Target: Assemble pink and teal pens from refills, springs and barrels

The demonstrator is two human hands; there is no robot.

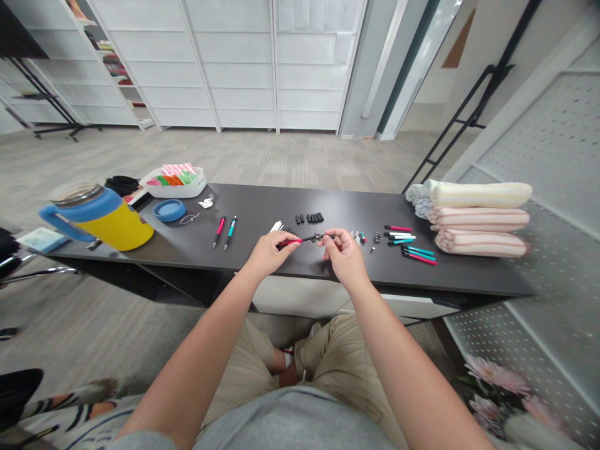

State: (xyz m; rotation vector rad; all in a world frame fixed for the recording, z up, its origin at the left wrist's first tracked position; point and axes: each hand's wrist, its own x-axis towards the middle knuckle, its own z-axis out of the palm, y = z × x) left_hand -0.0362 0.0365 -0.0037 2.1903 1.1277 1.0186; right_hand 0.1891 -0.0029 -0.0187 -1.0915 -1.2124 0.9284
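Over the black table [262,215] my left hand [270,251] is closed on a red and black pen body [300,240], held level. My right hand [341,249] pinches the pen's right end, where a small dark tip piece [320,237] sits. Just behind the hands lie several short black grip sleeves [310,218] and a few white refills [276,226]. Small springs and tip parts [370,238] lie right of my right hand.
Two finished pens [225,232], red and teal, lie at left. More pen barrels [409,244] lie at right beside stacked rolled towels [475,217]. A yellow jug with blue handle [100,219], a blue lid [169,210] and a white tray [175,179] stand at the far left.
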